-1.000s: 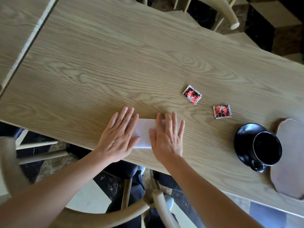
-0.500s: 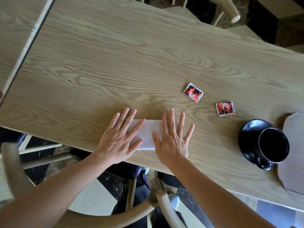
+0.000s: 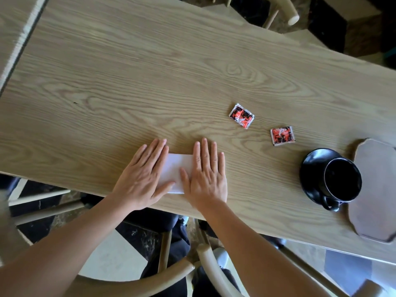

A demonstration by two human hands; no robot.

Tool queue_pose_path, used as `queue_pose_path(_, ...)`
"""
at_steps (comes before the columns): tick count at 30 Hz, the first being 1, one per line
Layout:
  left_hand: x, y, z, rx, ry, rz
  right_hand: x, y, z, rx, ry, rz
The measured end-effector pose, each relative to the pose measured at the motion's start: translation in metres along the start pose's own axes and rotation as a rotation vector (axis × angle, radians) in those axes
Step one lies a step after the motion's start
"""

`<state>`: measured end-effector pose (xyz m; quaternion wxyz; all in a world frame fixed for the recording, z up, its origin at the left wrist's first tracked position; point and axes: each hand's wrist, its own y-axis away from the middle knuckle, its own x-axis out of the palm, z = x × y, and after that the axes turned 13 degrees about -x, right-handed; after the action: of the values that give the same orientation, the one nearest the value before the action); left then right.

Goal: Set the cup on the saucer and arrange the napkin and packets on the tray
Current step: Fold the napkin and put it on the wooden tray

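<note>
A folded white napkin (image 3: 178, 170) lies near the table's front edge. My left hand (image 3: 143, 176) rests flat on its left part and my right hand (image 3: 206, 174) flat on its right part, fingers straight; neither grips it. Two red and black packets lie further right, one (image 3: 241, 115) beyond the other (image 3: 282, 136). A black cup (image 3: 342, 180) stands on a black saucer (image 3: 310, 168) at the right, handle toward me. The brown wooden tray (image 3: 377, 189) lies just right of the saucer, partly cut off by the frame.
The light wooden table (image 3: 150, 82) stretches far and left. Pale wooden chairs stand below the front edge (image 3: 205, 262) and behind the far edge (image 3: 289, 11). A second tabletop (image 3: 12, 18) adjoins at the left.
My right hand's fingers have drawn together from spread. Both hands stay flat on the napkin. The view has shifted a little, bringing more of the tray into sight.
</note>
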<state>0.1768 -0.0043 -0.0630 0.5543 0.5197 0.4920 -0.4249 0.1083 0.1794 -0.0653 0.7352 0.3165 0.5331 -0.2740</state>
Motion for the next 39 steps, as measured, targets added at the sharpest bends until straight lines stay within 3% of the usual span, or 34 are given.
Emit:
queue_pose_path(7, -0.009, -0.002, -0.003, -0.037, -0.069, 0.124, -0.015, 0.013, -0.02, -0.035, 0.026, 0.112)
queue_pose_path(13, -0.029, -0.002, -0.008, -0.284, 0.031, 0.3, -0.04, 0.005, -0.007, 0.037, 0.022, 0.277)
queue_pose_path(19, -0.05, -0.012, 0.015, -0.413, 0.254, 0.2, -0.067, -0.001, -0.007, 0.106, 0.011, 0.135)
queue_pose_path(27, -0.062, -0.01, 0.0, -0.485, 0.27, 0.447, -0.072, 0.051, -0.015, 0.691, -0.492, -0.101)
queue_pose_path(32, -0.053, -0.009, -0.02, -0.413, 0.307, 0.739, -0.054, 0.087, 0.016, 0.728, -0.761, -0.126)
queue_pose_path(39, -0.032, 0.003, -0.032, -0.394, 0.583, 0.401, -0.04, 0.087, 0.036, 0.901, -0.88, -0.143)
